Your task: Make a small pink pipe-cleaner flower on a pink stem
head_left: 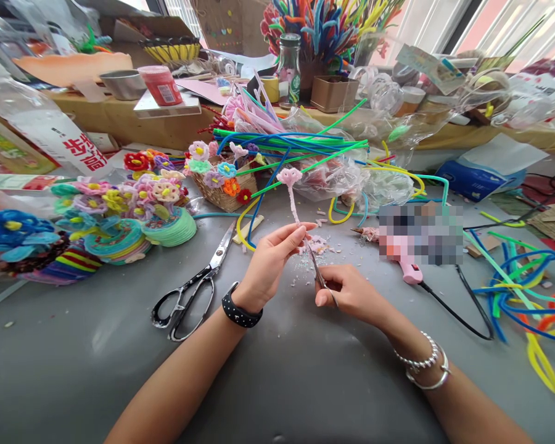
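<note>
My left hand [282, 250] pinches the stem of a pale pink pipe-cleaner flower [290, 179], which stands upright above the fingers. My right hand [346, 288] is closed around the handles of small scissors [315, 265]. Their blades point up and left, reaching the lower stem just under my left fingertips; whether they touch it I cannot tell. Below them, pink fuzz clippings [321, 245] lie scattered on the grey table [277, 382]. Large black-handled scissors [197, 290] rest to the left of my left hand.
A pink glue gun [411, 271], partly pixelated, lies on the right with its black cord. Beyond it are loose coloured pipe cleaners [531, 290]. Finished flower pots [169, 225] line the left, beside a plastic bottle [41, 123]. A flower basket [231, 185] and green pipe cleaners [314, 161] lie behind.
</note>
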Motion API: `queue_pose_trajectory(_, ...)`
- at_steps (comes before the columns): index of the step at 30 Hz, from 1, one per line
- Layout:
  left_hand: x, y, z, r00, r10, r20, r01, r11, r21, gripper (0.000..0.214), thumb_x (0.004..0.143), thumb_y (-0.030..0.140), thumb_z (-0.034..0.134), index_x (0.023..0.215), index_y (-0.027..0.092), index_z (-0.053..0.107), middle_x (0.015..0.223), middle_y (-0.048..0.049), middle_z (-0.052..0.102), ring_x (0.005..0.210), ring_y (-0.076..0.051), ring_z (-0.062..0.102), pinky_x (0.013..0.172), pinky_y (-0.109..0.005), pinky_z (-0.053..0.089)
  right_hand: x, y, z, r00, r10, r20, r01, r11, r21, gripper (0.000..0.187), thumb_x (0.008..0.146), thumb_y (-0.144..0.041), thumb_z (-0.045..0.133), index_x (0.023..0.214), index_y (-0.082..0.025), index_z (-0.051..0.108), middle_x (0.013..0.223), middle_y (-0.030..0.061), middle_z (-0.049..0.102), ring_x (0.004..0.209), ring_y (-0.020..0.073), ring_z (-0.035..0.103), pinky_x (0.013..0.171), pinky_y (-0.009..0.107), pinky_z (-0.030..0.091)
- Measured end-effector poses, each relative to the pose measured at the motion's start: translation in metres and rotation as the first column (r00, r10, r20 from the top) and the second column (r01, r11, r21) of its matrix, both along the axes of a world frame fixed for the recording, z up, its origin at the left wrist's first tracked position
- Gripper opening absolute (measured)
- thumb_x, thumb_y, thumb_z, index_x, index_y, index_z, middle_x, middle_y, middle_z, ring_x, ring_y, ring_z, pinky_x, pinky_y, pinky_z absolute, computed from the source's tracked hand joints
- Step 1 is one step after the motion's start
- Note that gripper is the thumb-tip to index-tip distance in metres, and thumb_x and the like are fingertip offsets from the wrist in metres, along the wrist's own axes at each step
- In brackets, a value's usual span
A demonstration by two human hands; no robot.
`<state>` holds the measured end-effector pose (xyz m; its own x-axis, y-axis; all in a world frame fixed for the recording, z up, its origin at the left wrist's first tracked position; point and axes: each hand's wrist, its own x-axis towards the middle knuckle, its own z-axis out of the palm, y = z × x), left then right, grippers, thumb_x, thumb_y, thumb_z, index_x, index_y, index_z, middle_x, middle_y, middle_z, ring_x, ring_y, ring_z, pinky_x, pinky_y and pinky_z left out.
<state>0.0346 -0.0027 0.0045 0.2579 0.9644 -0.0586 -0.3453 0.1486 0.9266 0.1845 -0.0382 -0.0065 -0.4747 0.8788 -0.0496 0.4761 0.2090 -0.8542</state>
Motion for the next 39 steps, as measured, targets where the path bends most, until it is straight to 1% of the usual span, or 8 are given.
queue_pose_trajectory(5,-0.0007,0.0007,0.001,0.999,0.022,0.033,-0.022,1.0,-0.002,0.015,0.073,0.027,0.058,0.083,0.022,0.068,0.078,0.0008,0.059,0.073,-0.007,0.047,0.065,-0.017,0.035,-0.0021,0.0013,-0.0032,0.993,-0.12,-0.011,0.121,0.989,0.088,0.058,0.062,-0.068,0.05,0.045,-0.017,0.026,0.046,-0.0056,0.027,0.047,0.007,0.024,0.044,0.022,0.017)
queue_pose_trajectory(9,-0.0006,-0.0002,0.0032,0.998,0.034,0.056,-0.034,0.999,-0.01,0.015,0.073,0.027,0.058,0.083,0.022,0.068,0.078,0.0007,0.056,0.072,-0.007,0.045,0.064,-0.017,0.035,-0.0019,0.0016,-0.0045,0.992,-0.125,-0.009,0.126,0.985,0.121,0.057,0.064,-0.064,0.051,0.044,-0.017,0.026,0.045,-0.0055,0.028,0.047,0.0068,0.024,0.044,0.022,0.017)
queue_pose_trajectory(15,-0.0006,0.0001,0.0031,0.995,0.019,0.102,-0.018,1.0,-0.013,0.015,0.074,0.028,0.057,0.081,0.021,0.068,0.078,0.0009,0.053,0.069,-0.006,0.044,0.062,-0.016,0.035,-0.0008,0.0012,-0.0039,0.985,-0.17,-0.007,0.17,0.983,0.076,0.058,0.064,-0.067,0.048,0.043,-0.018,0.026,0.042,-0.0046,0.032,0.045,0.0071,0.027,0.043,0.021,0.02)
queue_pose_trajectory(18,-0.0019,0.0013,0.0007,0.992,0.011,0.126,-0.01,1.0,-0.01,0.014,0.074,0.027,0.057,0.078,0.02,0.068,0.076,0.0008,0.054,0.07,-0.006,0.046,0.062,-0.016,0.036,0.0013,0.0011,-0.0016,0.991,-0.133,0.0,0.133,0.991,0.036,0.061,0.06,-0.075,0.041,0.044,-0.017,0.032,0.044,-0.0034,0.035,0.046,0.008,0.03,0.044,0.022,0.022)
queue_pose_trajectory(23,-0.0026,0.0013,-0.0003,0.994,-0.005,0.106,0.006,1.0,-0.005,0.014,0.075,0.027,0.056,0.076,0.02,0.068,0.079,0.0005,0.059,0.072,-0.008,0.048,0.064,-0.018,0.036,0.0045,0.0019,0.001,1.0,0.024,0.017,-0.024,0.999,-0.029,0.069,0.057,-0.082,0.028,0.054,-0.015,0.045,0.052,-0.0023,0.039,0.05,0.0093,0.033,0.045,0.022,0.024)
queue_pose_trajectory(28,0.0001,-0.0017,0.001,0.996,-0.076,0.046,0.077,0.997,-0.02,0.014,0.075,0.028,0.056,0.075,0.021,0.068,0.086,-0.0001,0.063,0.079,-0.011,0.05,0.07,-0.021,0.035,0.0038,0.001,0.0015,0.998,0.059,0.019,-0.058,0.997,-0.051,0.069,0.057,-0.082,0.029,0.057,-0.015,0.048,0.052,-0.0026,0.039,0.05,0.0091,0.033,0.045,0.022,0.023)
queue_pose_trajectory(32,0.0006,-0.0026,0.0009,0.994,-0.11,0.02,0.11,0.994,-0.021,0.015,0.076,0.028,0.055,0.077,0.021,0.068,0.089,-0.001,0.063,0.082,-0.012,0.051,0.071,-0.023,0.035,0.0026,0.0003,0.0016,1.0,0.02,0.023,-0.019,0.999,-0.027,0.067,0.058,-0.081,0.03,0.051,-0.015,0.042,0.051,-0.0032,0.035,0.049,0.0086,0.03,0.045,0.022,0.022)
queue_pose_trajectory(39,0.0002,-0.0023,0.002,0.996,-0.079,0.028,0.08,0.996,-0.029,0.017,0.076,0.031,0.055,0.083,0.022,0.067,0.097,-0.0018,0.061,0.084,-0.012,0.049,0.071,-0.022,0.036,0.0003,0.002,-0.002,0.994,-0.102,0.044,0.1,0.993,0.056,0.06,0.06,-0.074,0.042,0.045,-0.017,0.03,0.046,-0.0052,0.028,0.047,0.0074,0.025,0.043,0.022,0.019)
